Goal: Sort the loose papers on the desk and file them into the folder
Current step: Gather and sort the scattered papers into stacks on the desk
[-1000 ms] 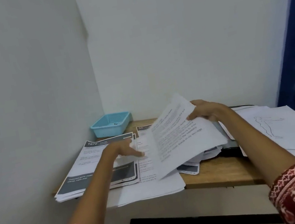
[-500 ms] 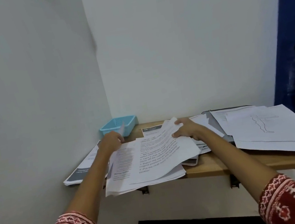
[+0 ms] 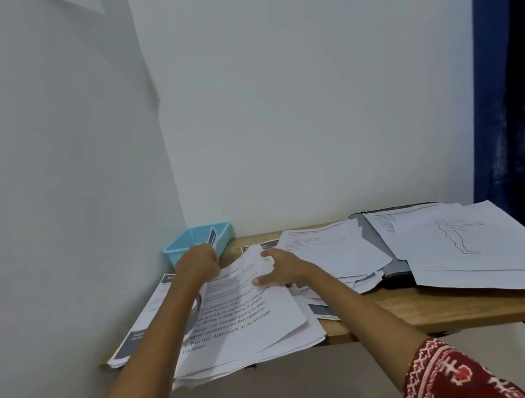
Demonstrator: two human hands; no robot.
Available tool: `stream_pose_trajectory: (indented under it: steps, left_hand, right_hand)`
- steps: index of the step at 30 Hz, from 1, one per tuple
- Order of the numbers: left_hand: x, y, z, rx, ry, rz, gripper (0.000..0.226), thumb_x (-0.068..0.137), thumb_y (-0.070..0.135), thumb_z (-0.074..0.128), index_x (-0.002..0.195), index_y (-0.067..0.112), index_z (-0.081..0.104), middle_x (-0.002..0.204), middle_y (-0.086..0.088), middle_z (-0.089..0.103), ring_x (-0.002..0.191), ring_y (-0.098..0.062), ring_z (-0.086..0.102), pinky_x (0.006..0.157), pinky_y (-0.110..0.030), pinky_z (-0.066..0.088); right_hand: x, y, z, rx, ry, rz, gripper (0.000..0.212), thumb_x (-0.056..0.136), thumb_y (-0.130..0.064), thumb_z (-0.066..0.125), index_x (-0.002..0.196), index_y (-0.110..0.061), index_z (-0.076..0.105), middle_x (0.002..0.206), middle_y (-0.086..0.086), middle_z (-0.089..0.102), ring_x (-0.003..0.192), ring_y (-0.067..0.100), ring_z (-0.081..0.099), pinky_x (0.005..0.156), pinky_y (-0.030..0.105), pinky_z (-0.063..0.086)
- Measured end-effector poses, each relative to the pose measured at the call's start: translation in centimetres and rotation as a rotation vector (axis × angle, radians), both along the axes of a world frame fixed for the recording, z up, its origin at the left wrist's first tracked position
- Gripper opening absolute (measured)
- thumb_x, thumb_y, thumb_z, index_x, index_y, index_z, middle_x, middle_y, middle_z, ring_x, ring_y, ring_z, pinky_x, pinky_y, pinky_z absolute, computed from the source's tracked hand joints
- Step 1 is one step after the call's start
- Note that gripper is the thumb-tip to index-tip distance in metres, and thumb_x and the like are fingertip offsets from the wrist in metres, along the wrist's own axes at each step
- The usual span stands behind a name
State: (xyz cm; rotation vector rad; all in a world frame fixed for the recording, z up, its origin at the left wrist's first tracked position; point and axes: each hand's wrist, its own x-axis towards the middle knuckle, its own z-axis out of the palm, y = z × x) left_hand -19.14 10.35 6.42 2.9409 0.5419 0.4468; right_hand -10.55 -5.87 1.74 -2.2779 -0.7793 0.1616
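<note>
Both arms reach forward over a wooden counter point(image 3: 394, 310) set in the corner of white walls. The left hand point(image 3: 197, 267) is curled into a fist round the far left edge of a stack of papers point(image 3: 250, 322), its fingers closed on the sheets and lifting that edge. The right hand point(image 3: 283, 266) lies on the stack's far right part, fingers spread and nearly straight, thumb pressed on the top sheet. The stack overhangs the counter's near edge. To its left lie sheets with dark headers point(image 3: 143, 326). A blue tray point(image 3: 198, 240) stands in the corner, just behind the left hand. To the right, a dark folder point(image 3: 378, 245) lies open under more white sheets, one bearing a line drawing point(image 3: 458, 235). A blue curtain point(image 3: 516, 86) hangs at far right.
</note>
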Motion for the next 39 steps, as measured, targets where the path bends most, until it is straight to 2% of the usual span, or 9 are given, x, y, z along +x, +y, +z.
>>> stream_pose_trajectory:
  steps: [3, 6, 9, 13, 21, 28, 34, 37, 39]
  left_hand:
    - [1.1, -1.5, 0.1, -0.077, 0.182, -0.122, 0.033, 0.089, 0.012, 0.056, 0.121, 0.007, 0.058, 0.126, -0.011, 0.054, 0.094, -0.022, 0.054, 0.064, -0.023, 0.049]
    - [2.4, -3.0, -0.8, -0.008, 0.255, -0.185, 0.048, 0.091, 0.034, 0.057, 0.131, 0.008, 0.050, 0.139, -0.008, 0.045, 0.114, -0.022, 0.048, 0.081, -0.025, 0.045]
    - [4.6, -4.2, -3.0, 0.017, 0.153, -0.177, 0.048, 0.088, 0.039, 0.059, 0.130, 0.016, 0.051, 0.140, -0.003, 0.044, 0.126, -0.021, 0.044, 0.103, -0.035, 0.038]
    - [6.7, -6.1, -4.8, -0.046, 0.027, -0.224, 0.034, 0.091, 0.026, 0.055, 0.123, 0.018, 0.054, 0.133, 0.000, 0.051, 0.121, -0.018, 0.047, 0.098, -0.033, 0.038]
    - [11.8, -7.8, -6.0, -0.290, 0.015, -0.289, 0.039, 0.092, 0.013, 0.048, 0.130, 0.009, 0.047, 0.138, -0.008, 0.047, 0.125, -0.023, 0.043, 0.099, -0.027, 0.034]
    - [15.5, -7.4, -7.5, -0.389, -0.101, -0.195, 0.043, 0.091, 0.017, 0.048, 0.134, 0.012, 0.042, 0.138, -0.010, 0.047, 0.126, -0.027, 0.043, 0.103, -0.035, 0.036]
    - [17.4, -6.5, -8.0, -0.312, -0.086, 0.114, 0.050, 0.092, 0.039, 0.050, 0.133, 0.012, 0.039, 0.135, -0.011, 0.048, 0.126, -0.030, 0.041, 0.102, -0.037, 0.032]
    - [18.3, -5.8, -8.6, -0.311, -0.085, 0.050, 0.051, 0.092, 0.042, 0.050, 0.134, 0.015, 0.040, 0.134, -0.008, 0.050, 0.127, -0.028, 0.040, 0.104, -0.036, 0.028]
    - [18.6, -5.6, -8.6, -0.336, -0.081, 0.021, 0.051, 0.092, 0.041, 0.051, 0.135, 0.017, 0.040, 0.135, -0.007, 0.050, 0.128, -0.028, 0.040, 0.104, -0.036, 0.028]
  right_hand:
    - [1.5, -2.3, 0.9, 0.055, -0.021, -0.129, 0.070, 0.086, -0.044, 0.065, 0.140, -0.011, 0.037, 0.136, 0.010, 0.050, 0.081, 0.019, 0.063, 0.063, 0.023, 0.047]
    - [3.4, -5.0, 1.3, -0.099, -0.145, -0.371, 0.057, 0.089, -0.040, 0.061, 0.134, -0.009, 0.043, 0.134, 0.009, 0.052, 0.113, 0.027, 0.057, 0.088, 0.032, 0.045]
    - [4.9, -7.0, 1.4, -0.272, -0.205, -0.567, 0.051, 0.088, -0.041, 0.060, 0.127, -0.010, 0.047, 0.130, 0.009, 0.054, 0.121, 0.029, 0.049, 0.093, 0.035, 0.042]
    - [6.0, -8.8, 0.9, -0.551, -0.227, -0.696, 0.067, 0.082, -0.061, 0.055, 0.129, -0.014, 0.045, 0.131, 0.011, 0.052, 0.123, 0.031, 0.043, 0.096, 0.040, 0.036]
    - [8.2, -9.1, 0.9, -0.593, -0.120, -0.631, 0.078, 0.076, -0.054, 0.069, 0.133, -0.014, 0.036, 0.130, 0.009, 0.051, 0.126, 0.029, 0.039, 0.094, 0.038, 0.033]
    - [11.3, -8.4, 0.6, -0.483, 0.054, -0.393, 0.085, 0.076, -0.045, 0.075, 0.141, -0.011, 0.033, 0.146, 0.005, 0.037, 0.134, 0.027, 0.035, 0.108, 0.044, 0.031]
    - [13.4, -7.0, -0.5, -0.352, 0.016, -0.633, 0.084, 0.074, -0.057, 0.070, 0.137, -0.011, 0.036, 0.138, 0.012, 0.043, 0.129, 0.034, 0.037, 0.093, 0.042, 0.042]
    - [14.5, -6.3, -0.8, -0.209, -0.003, -0.723, 0.091, 0.074, -0.042, 0.076, 0.140, -0.005, 0.025, 0.137, 0.015, 0.043, 0.127, 0.033, 0.041, 0.092, 0.039, 0.044]
    - [15.2, -6.2, -0.8, 0.108, 0.083, -0.729, 0.083, 0.076, -0.020, 0.076, 0.139, -0.002, 0.025, 0.131, 0.018, 0.050, 0.119, 0.032, 0.051, 0.089, 0.035, 0.047]
